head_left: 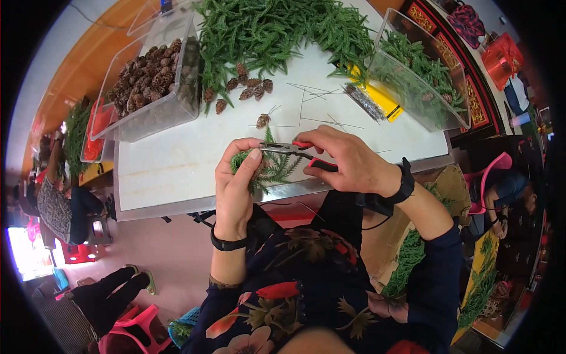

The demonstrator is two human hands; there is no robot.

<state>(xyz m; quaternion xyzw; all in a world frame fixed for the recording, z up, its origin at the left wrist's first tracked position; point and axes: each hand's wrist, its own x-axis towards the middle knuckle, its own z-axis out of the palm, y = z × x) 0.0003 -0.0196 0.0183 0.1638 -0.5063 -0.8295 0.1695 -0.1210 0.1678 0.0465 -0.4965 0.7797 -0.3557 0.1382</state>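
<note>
Spanning most of the view, the white bench (177,159) carries everything else. A big heap of green sprigs (277,29) lies at its far edge. To the left of the heap stands a clear bin (156,112) filled with brown cones (147,79); to the right, a second clear bin (413,97) holds more green sprigs. A yellow packet (383,100) rests just beside that right bin, with a bundle of dark wires (364,101) lying on it. Loose cones (244,88) sit at the near side of the heap, and thin wires (321,121) are scattered on the bench between them and the packet.

Over the near edge of the bench, the left hand (236,177) is closed around a small sprig (274,168), thumb pressed on its top. The right hand (348,159) is clamped on red-handled pliers (298,150), whose tip reaches the sprig right at the left thumb. Both wrists wear black bands.
</note>
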